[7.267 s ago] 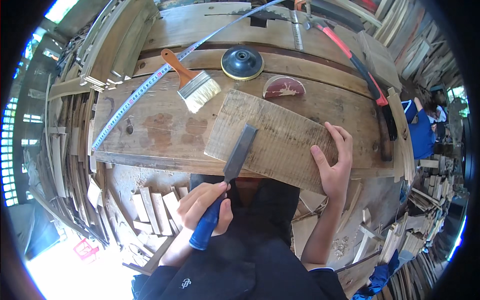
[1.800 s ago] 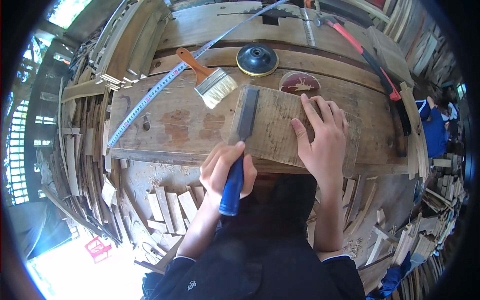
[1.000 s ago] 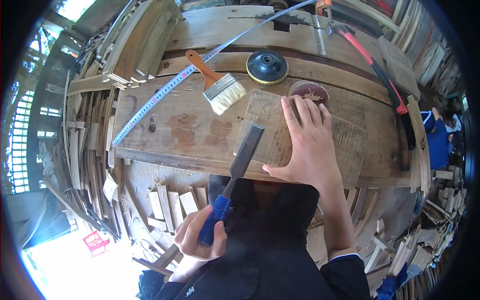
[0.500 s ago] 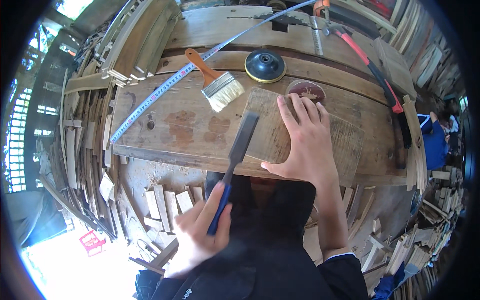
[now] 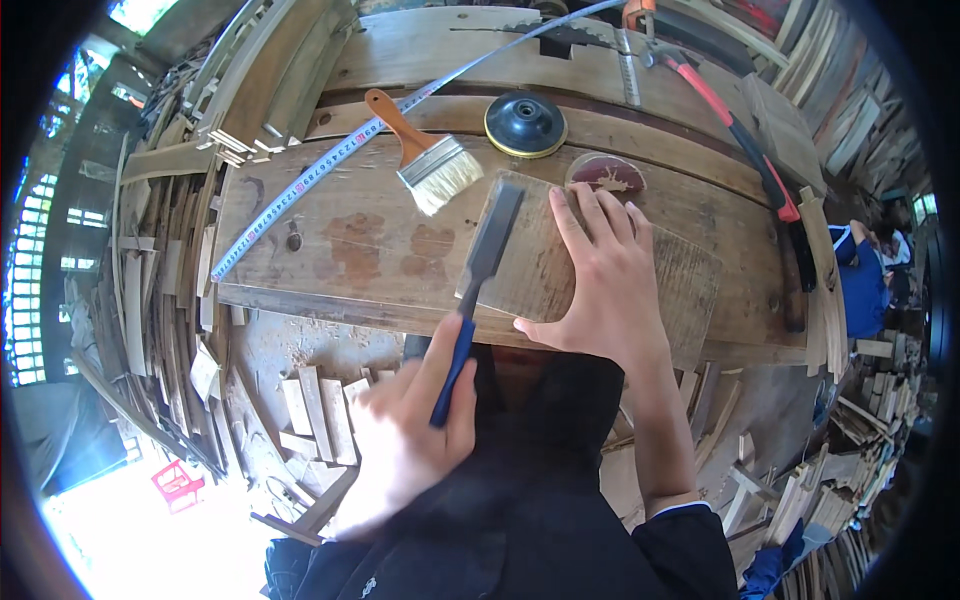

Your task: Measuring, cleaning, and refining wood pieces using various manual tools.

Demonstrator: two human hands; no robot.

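Note:
My left hand point(image 5: 418, 415) is wrapped round the blue handle of a chisel point(image 5: 490, 235). The flat steel blade points away from me and overlaps the left end of a wooden board point(image 5: 535, 235); whether it touches the wood I cannot tell. Across that board lies my right hand point(image 5: 610, 265), fingers spread and thumb at the near edge, pressing it on the workbench point(image 5: 330, 190). Just beyond my right fingertips is a worn, dark red sanding disc point(image 5: 607, 173), partly hidden by them.
Left of the board lies a paintbrush point(image 5: 425, 160), beside a stretched tape measure point(image 5: 310, 180). A black round sanding pad point(image 5: 525, 124) sits farther back. A red-and-black hammer point(image 5: 730, 125) lies at right. Wood offcuts point(image 5: 320, 410) litter the floor, and a person in blue point(image 5: 862, 280) is far right.
My left hand has moved the chisel forward and slightly right, bringing its blade over the board. The right hand keeps its place on the board. The whole view has shifted slightly.

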